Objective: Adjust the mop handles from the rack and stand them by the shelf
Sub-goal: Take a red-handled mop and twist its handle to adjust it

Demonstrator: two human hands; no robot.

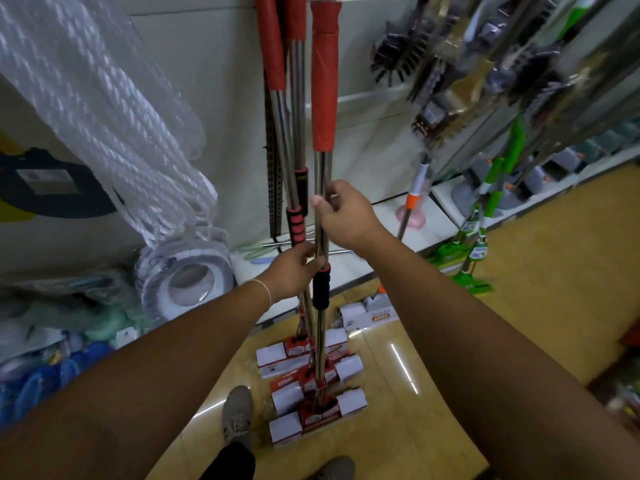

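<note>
Three sponge mops with steel poles and red top grips stand upright on the floor in front of a white shelf base [346,268]. The nearest mop handle [325,81] is held by both hands. My right hand [346,213] grips its steel pole higher up. My left hand [294,271] holds the pole just above its black sleeve [321,285]. The two other mop handles [287,98] lean against the perforated upright [273,188] behind. The mop heads [311,393], red with white sponge wraps, rest on the tiled floor.
Bundles of white rope [104,116] hang at the left, with a taped roll [187,275] below. Brushes [450,81] hang on a rack at the right, green mops [485,220] and a pink plunger [408,216] stand beneath. My shoes [237,414] are near the mop heads.
</note>
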